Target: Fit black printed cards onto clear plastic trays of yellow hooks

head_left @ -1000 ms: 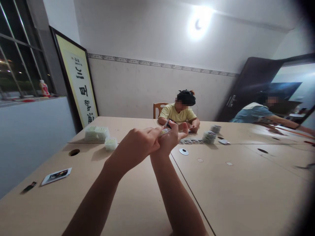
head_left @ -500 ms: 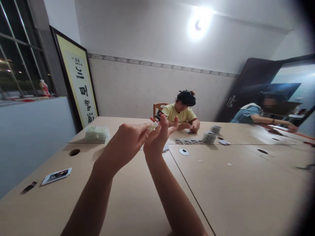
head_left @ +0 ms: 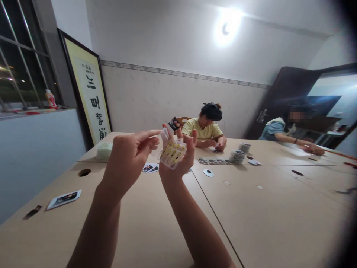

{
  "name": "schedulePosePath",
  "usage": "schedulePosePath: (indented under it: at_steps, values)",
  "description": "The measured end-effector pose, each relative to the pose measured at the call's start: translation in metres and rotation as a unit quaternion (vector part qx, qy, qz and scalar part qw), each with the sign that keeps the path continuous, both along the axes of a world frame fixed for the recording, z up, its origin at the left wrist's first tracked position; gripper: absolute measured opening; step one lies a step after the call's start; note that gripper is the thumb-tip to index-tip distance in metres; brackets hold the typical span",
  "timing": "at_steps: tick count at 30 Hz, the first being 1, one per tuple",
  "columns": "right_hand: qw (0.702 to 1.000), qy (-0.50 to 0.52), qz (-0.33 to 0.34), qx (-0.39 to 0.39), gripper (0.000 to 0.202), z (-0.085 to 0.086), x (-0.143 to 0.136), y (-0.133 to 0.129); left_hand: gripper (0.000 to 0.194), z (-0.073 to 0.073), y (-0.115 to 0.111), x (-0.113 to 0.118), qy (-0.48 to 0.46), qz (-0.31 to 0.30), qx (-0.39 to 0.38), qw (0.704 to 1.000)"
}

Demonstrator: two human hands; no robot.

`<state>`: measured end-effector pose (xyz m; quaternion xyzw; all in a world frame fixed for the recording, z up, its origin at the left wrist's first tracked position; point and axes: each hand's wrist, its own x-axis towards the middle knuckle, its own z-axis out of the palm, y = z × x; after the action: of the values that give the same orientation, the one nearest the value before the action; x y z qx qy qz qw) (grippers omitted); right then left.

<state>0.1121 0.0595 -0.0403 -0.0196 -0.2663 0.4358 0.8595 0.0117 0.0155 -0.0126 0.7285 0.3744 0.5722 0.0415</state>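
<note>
Head view: right hand [head_left: 187, 158] grips clear pack [head_left: 172, 154], now face-on, was edge-on; left hand [head_left: 125, 158] at its 9 o'clock, grip unclear.

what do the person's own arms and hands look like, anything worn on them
Both forearms are bare as far as the picture shows, with no sleeve or cuff in view. The left hand and right hand are ungloved, with slender fingers. No watch, bracelet or ring shows, and no marking can be made out.
</note>
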Motion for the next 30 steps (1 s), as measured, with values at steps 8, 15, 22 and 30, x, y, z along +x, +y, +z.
schedulePosePath:
  at_steps: [8, 15, 22, 30]
  values:
    - [0.998, -0.018, 0.035, -0.047, 0.086, -0.002, 0.004, 0.013, 0.019, 0.003, -0.010, -0.009, -0.145, 0.026, -0.018, 0.989]
    - [0.994, -0.059, 0.049, -0.077, 0.100, -0.001, 0.013, 0.015, 0.019, 0.005, -0.010, -0.013, -0.145, 0.034, -0.016, 0.989]
    - [0.992, -0.072, 0.004, -0.100, 0.100, 0.000, 0.015, 0.012, 0.023, 0.006, -0.019, -0.014, -0.092, 0.037, -0.035, 0.994]
    - [0.988, -0.090, 0.014, -0.126, 0.087, 0.004, 0.017, 0.007, 0.027, 0.006, -0.019, -0.015, -0.055, 0.061, -0.026, 0.996]
